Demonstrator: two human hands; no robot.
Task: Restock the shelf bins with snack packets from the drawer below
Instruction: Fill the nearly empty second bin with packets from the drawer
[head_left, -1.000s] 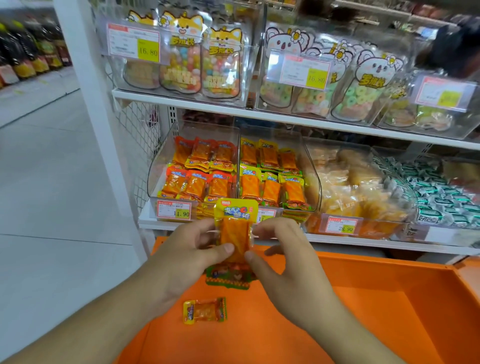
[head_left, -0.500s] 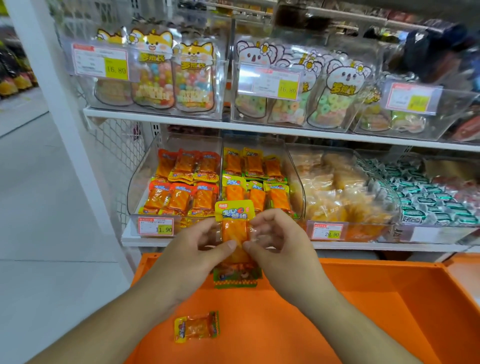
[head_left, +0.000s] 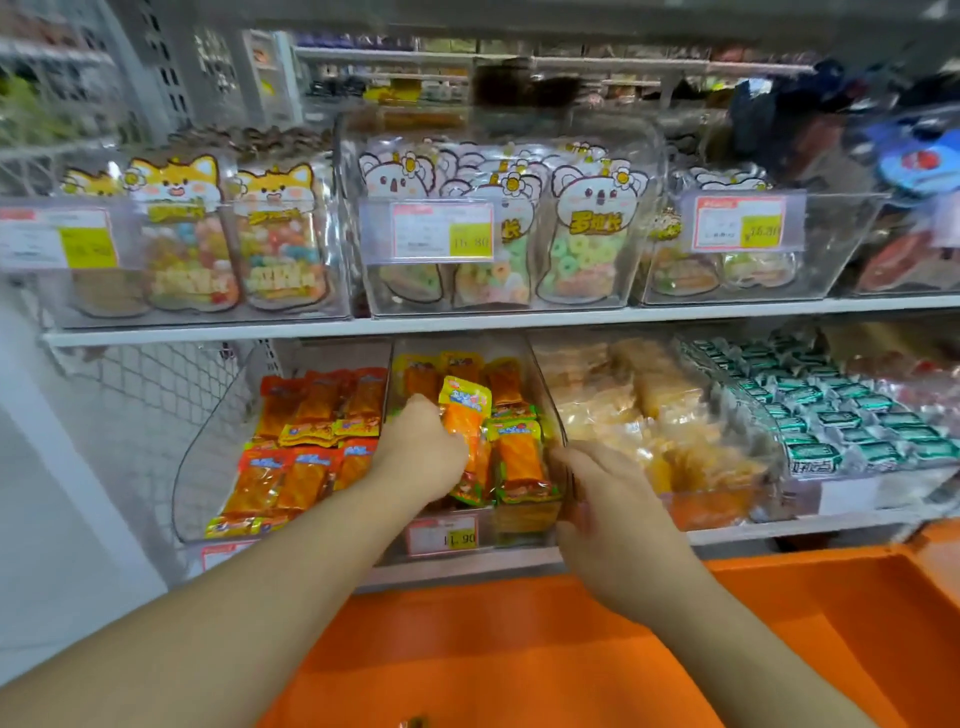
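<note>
left hand (head_left: 423, 452) grips a yellow-topped snack packet (head_left: 464, 415), placing it into the middle clear bin (head_left: 550, 415); right hand (head_left: 602, 499) grips that bin's right wall; next, let go.

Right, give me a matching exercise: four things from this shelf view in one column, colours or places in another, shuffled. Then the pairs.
Things:
1. yellow-topped packet
2. drawer
3. green-wrapped sweets
4. right hand

Places or colours:
A. bright orange, below the shelf
B. lower shelf, far-right bin
C. at the middle bin's right front corner
D. in the left hand, inside the middle bin

Pairs: 1-D, 2-A, 3-B, 4-C
</note>
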